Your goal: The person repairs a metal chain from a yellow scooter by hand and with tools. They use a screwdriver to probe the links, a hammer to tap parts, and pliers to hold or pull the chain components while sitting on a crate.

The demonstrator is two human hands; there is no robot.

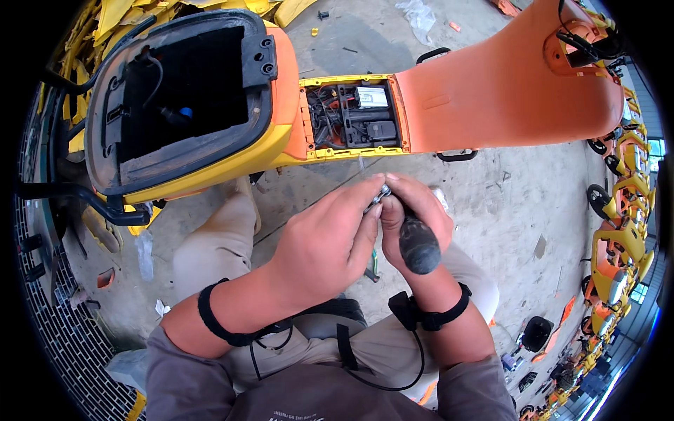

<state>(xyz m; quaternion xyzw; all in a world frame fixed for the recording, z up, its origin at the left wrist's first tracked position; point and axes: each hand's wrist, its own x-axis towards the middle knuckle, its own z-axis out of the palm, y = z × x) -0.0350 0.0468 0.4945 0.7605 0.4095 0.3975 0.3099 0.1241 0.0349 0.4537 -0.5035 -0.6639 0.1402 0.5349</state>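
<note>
My left hand (319, 235) and my right hand (428, 214) meet in front of me, thumbs and fingertips closed together. Between them is a small shiny metal part (379, 196), mostly covered by the fingers; it looks like a bolt or other fastener, but its kind is unclear. In my right hand lies a tool with a thick black rounded handle (419, 247), its end toward me and its far part hidden. Beyond my hands stands an orange and yellow scooter body (505, 84). Its centre bay (354, 116) is uncovered, showing wiring and a silver box (372, 97).
The scooter's dark storage box (260, 133) gapes at the left, with a black bar (77, 193) sticking out. A green-handled tool (373, 266) lies below my hands. Yellow panels (112, 21) pile up at the far left. Several scooters (618, 245) line the right side.
</note>
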